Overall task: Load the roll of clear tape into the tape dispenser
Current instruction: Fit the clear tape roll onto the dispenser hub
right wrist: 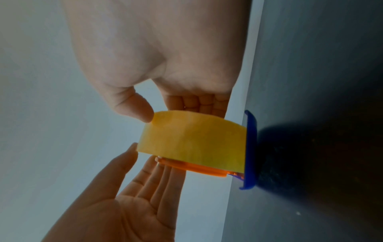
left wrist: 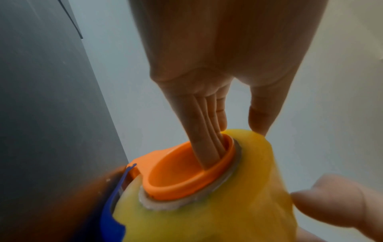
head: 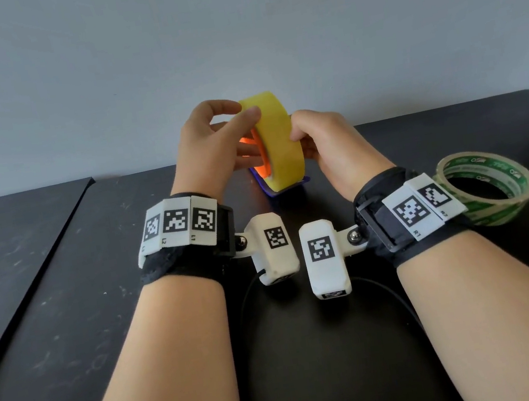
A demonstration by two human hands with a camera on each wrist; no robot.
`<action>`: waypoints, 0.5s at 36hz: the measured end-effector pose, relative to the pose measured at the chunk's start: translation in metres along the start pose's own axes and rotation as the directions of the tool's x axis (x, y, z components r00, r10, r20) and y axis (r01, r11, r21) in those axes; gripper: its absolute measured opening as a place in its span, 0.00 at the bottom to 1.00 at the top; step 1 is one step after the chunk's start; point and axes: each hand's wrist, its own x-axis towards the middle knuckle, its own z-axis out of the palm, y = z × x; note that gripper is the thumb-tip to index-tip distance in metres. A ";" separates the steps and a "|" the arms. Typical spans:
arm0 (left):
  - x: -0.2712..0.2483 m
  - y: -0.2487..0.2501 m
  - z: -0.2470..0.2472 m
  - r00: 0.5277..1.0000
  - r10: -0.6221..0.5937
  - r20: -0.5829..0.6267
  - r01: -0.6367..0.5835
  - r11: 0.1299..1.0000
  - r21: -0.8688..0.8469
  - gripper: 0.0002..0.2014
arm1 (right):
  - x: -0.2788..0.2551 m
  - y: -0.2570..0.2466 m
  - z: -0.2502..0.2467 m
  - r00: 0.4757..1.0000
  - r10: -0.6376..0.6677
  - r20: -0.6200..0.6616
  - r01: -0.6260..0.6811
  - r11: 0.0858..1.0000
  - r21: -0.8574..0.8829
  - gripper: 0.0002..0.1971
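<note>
Yellow tape roll (head: 277, 139) (orange hub (left wrist: 186, 172), blue dispenser (right wrist: 250, 147))

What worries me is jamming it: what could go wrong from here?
The left hand has its fingers inside the orange hub; seating the yellow roll could pinch them. The right hand holds the roll at one side, so it might go on skewed. The green-printed roll lies beside the right wristband and could get knocked.

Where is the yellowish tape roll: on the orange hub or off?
On: the orange plastic hub fills the core of the yellowish tape roll. Whether fully seated: cannot tell.
</note>
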 end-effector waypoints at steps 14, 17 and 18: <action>0.000 0.001 -0.002 0.990 -0.021 0.138 0.019 1.000 0.015 0.24 | 0.001 0.002 -0.001 1.000 -0.002 -0.019 0.003 0.999 0.053 0.10; -0.001 0.001 -0.002 0.988 -0.020 0.156 0.017 1.000 0.020 0.27 | 0.002 0.002 -0.001 1.000 0.005 -0.014 -0.004 0.999 0.052 0.12; -0.001 0.001 -0.002 0.988 -0.017 0.152 0.015 1.000 0.016 0.27 | 0.002 0.002 -0.001 1.000 0.006 -0.015 -0.006 0.999 0.051 0.12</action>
